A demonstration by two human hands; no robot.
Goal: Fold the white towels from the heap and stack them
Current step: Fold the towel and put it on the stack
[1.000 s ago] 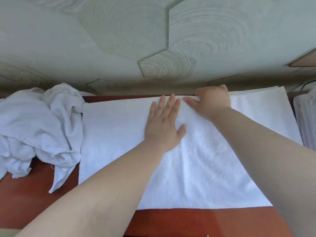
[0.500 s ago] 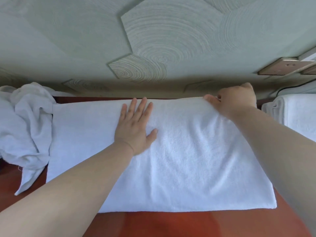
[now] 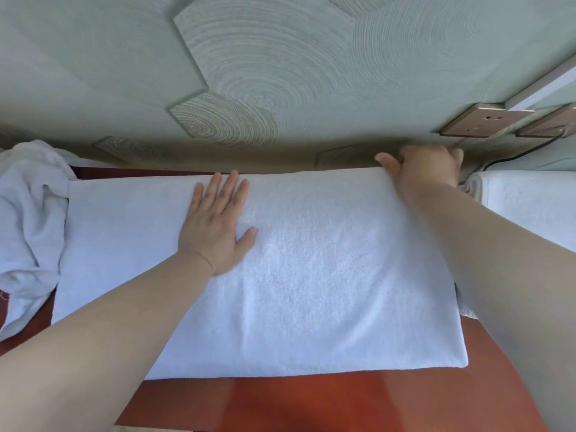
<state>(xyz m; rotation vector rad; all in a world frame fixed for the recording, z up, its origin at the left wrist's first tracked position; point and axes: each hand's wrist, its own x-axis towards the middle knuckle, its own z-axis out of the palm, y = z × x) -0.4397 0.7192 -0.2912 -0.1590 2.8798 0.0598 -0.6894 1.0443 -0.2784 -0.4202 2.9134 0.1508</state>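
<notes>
At the bench's (image 3: 343,400) far edge our right hand (image 3: 427,169) gripped the towel (image 3: 327,275); our left hand (image 3: 215,232) pressed it, fingers straight.

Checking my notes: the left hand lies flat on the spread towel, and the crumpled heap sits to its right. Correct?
Not quite. The head view shows the left hand flat on the towel, but the heap sits to its left.
</notes>
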